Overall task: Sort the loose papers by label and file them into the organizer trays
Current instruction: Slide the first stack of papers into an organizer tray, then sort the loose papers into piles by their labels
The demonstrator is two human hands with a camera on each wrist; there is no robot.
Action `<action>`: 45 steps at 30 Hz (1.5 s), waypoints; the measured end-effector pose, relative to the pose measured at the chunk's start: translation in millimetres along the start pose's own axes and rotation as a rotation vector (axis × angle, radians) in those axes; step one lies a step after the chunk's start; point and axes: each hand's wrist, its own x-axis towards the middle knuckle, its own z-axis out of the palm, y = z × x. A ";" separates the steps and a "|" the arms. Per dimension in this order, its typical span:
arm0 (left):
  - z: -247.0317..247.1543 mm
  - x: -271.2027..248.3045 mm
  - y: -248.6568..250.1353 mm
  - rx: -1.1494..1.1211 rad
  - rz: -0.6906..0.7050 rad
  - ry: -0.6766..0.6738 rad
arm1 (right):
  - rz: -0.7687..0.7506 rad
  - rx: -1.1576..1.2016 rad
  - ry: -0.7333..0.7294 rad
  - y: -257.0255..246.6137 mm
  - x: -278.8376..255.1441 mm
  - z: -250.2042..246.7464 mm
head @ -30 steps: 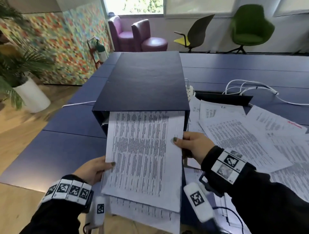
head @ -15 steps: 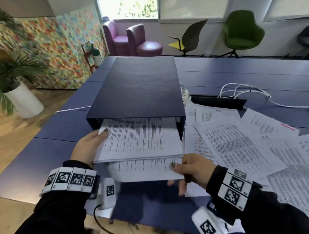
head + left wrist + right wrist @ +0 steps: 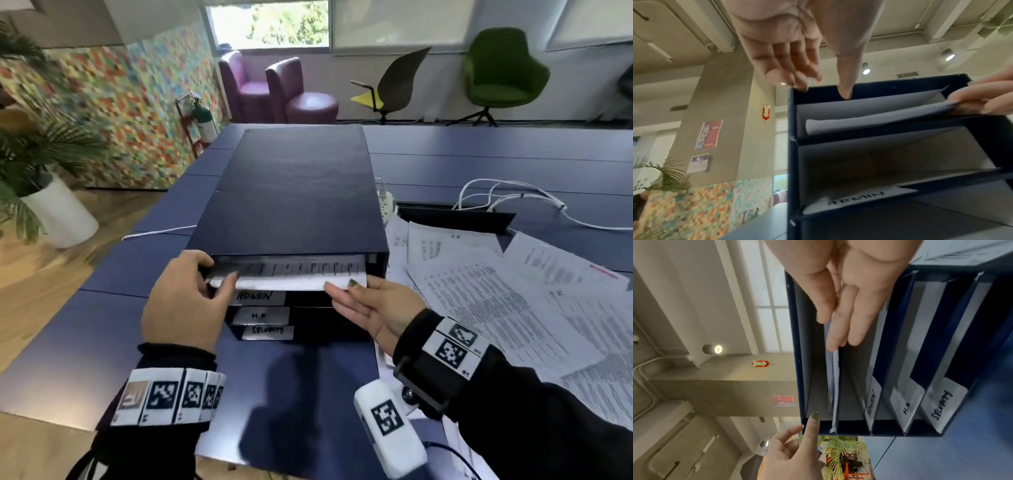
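Standing at a blue table [image 3: 85,329], a person fed a sheaf of printed papers [image 3: 287,278] into the top slot of a dark blue organizer [image 3: 291,192]. Only the sheaf's near edge stuck out of that slot, above the trays tagged ADMIN [image 3: 262,296], H.R [image 3: 259,315] and, it seemed through the blur, SECURITY [image 3: 268,331].

The right hand [image 3: 373,308] pinched the sheaf's right corner, thumb on top and straight fingers beneath. The left hand [image 3: 186,301] was relaxed and gripped nothing: in the left wrist view its thumb [image 3: 844,81] reached just inside the upper slot at the left corner, while its fingertips [image 3: 797,81] touched the organizer's top edge.

More loose papers [image 3: 496,308] lay fanned across the table just right of the organizer, some overlapping, beside white cables [image 3: 513,202]. Both wrists wore bands printed with black-and-white markers [image 3: 171,394]. A potted palm [image 3: 41,178] stood on the floor to the left.
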 end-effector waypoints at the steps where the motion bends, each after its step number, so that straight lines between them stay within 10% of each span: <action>1: 4.6 -0.8 -1.7 -0.026 0.055 -0.012 | -0.005 -0.026 -0.028 -0.6 -0.4 -0.8; 8: 58.5 -18.8 6.7 -0.063 0.636 -0.237 | 0.045 -0.432 -0.088 -9.2 -1.7 -14.9; 15: 77.6 -15.9 18.5 -0.088 0.601 -0.100 | 0.122 -0.853 -0.047 -6.6 -9.4 -49.3; 25: 75.7 -11.5 46.7 0.149 0.375 -0.325 | 0.149 -0.957 0.264 -5.3 -31.8 -119.1; 37: 91.8 -47.1 76.4 -0.100 0.472 -0.083 | 0.203 -1.332 0.596 -24.7 -64.2 -202.5; 45: 141.5 -100.8 118.4 -0.315 0.705 -0.628 | 0.196 -0.704 0.909 -40.8 -63.0 -292.2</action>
